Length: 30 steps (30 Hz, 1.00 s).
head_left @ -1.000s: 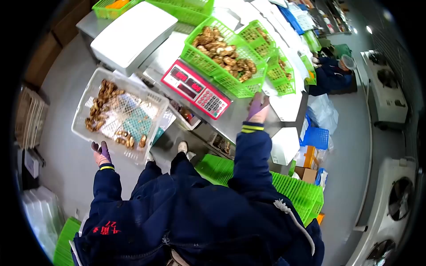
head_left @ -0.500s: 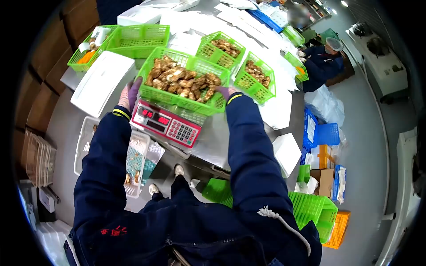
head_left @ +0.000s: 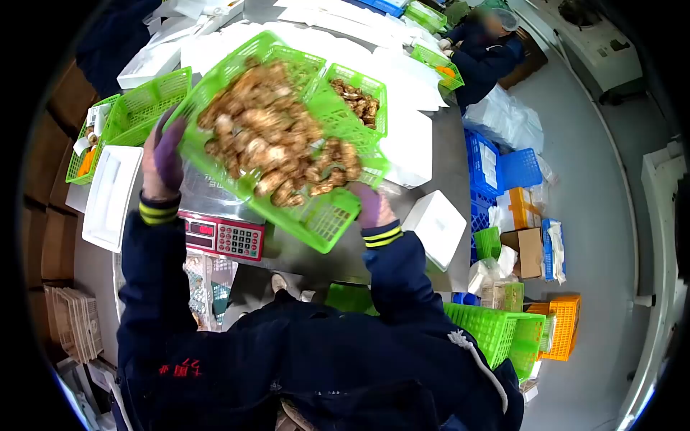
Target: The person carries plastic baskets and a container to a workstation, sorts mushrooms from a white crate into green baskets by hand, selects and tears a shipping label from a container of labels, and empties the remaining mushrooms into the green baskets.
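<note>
A green basket full of brown, knobbly mushroom-like pieces is held tilted above the metal table, its contents blurred. My left hand, in a purple-palmed glove, grips its left end. At the lower right end my right hand holds the rim, gloved the same way. Below and left of the basket is the red scale with its keypad and lit display, its metal plate partly bare. Behind the held basket stands a smaller green basket of similar pieces.
White foam boxes lie at left and right. Green baskets stand at the back left. A co-worker is at the upper right; another person's dark sleeve shows at upper left. Blue crates stand beyond the table's right edge.
Both hands have taken hold of the full basket and lifted it off the scale, tilting it. The view has shifted too. A second ago my left hand was open near the white crate.
</note>
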Each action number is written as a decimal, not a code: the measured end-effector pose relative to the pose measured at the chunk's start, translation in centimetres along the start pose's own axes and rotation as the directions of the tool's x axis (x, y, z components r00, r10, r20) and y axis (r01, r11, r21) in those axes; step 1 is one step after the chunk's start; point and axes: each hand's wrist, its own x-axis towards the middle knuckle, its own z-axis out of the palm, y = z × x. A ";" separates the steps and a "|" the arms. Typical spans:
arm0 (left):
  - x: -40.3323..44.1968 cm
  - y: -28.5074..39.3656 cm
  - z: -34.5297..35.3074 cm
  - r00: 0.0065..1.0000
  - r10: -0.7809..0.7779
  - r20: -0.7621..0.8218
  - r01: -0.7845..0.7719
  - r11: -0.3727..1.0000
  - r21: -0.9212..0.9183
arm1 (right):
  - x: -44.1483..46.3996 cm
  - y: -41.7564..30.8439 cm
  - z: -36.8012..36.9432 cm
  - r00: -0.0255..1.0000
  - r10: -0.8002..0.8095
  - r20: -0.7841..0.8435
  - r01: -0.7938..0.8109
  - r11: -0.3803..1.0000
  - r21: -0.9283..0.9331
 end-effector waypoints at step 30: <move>-18.3 -4.7 0.3 0.625 -0.743 -0.242 0.685 0.670 -0.287 | 3.6 15.6 -10.8 0.803 0.569 -0.174 -0.587 0.708 -0.393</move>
